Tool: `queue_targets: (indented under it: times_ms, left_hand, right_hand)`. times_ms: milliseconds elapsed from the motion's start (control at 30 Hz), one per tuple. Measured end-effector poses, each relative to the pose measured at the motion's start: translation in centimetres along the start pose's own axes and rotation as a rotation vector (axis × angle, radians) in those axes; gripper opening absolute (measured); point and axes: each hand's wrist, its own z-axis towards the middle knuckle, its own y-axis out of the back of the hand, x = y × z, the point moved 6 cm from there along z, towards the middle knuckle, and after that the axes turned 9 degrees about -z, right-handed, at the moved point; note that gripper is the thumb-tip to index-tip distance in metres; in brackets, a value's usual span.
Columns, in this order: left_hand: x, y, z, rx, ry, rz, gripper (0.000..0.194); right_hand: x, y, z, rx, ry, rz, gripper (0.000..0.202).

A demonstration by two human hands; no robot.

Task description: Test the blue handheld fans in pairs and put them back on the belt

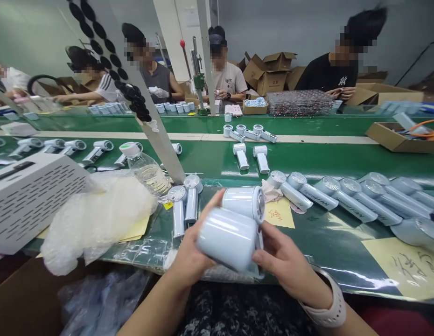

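Observation:
Above the table's near edge, two pale blue cylindrical heads of handheld fans are held close together: a front fan head, blurred by motion, and a rear fan head whose dark round end faces right. My left hand is closed around them from the left, with its fingers partly hidden behind. On the right, my right hand pinches a pale part by the front head, thumb in front and fingers behind. How the handles join the heads is hidden. Two more handheld fans lie just left of my hands.
Several "Speed FAN" handheld fans lie to the right. A slanted post, a water bottle and a white slotted box stand left. Paired fans rest on the green belt. Co-workers sit across.

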Motion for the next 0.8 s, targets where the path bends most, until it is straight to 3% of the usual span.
queue_targets:
  times_ms: [100,200,267,433,533,800]
  left_hand:
    - [0.0,0.5,1.1,-0.087,-0.057,-0.069,0.046]
    - [0.8,0.0,1.4,-0.090,0.020,-0.185,0.045]
    - [1.6,-1.0,1.0,-0.010,0.095,-0.219,0.044]
    - [2.0,-3.0,-0.2,0.182,0.119,-0.243,0.043]
    - [2.1,-3.3,-0.2,0.193,0.115,-0.225,0.038]
    - [2.5,-3.2,-0.3,0.148,0.152,-0.159,0.045]
  right_hand:
    - [-1.0,1.8,-0.5,-0.129,-0.105,-0.006,0.050]
    - [-2.0,3.4,-1.1,-0.264,-0.145,0.017,0.036]
    - [-2.1,3.6,-1.3,-0.264,-0.107,0.107,0.033]
    - [-1.1,2.6,-2.1,-0.136,-0.054,0.206,0.027]
    - [-1.2,1.9,-2.3,-0.086,-0.088,0.238,0.028]
    - [-2.8,1.3,-1.9,-0.233,-0.249,0.316,0.029]
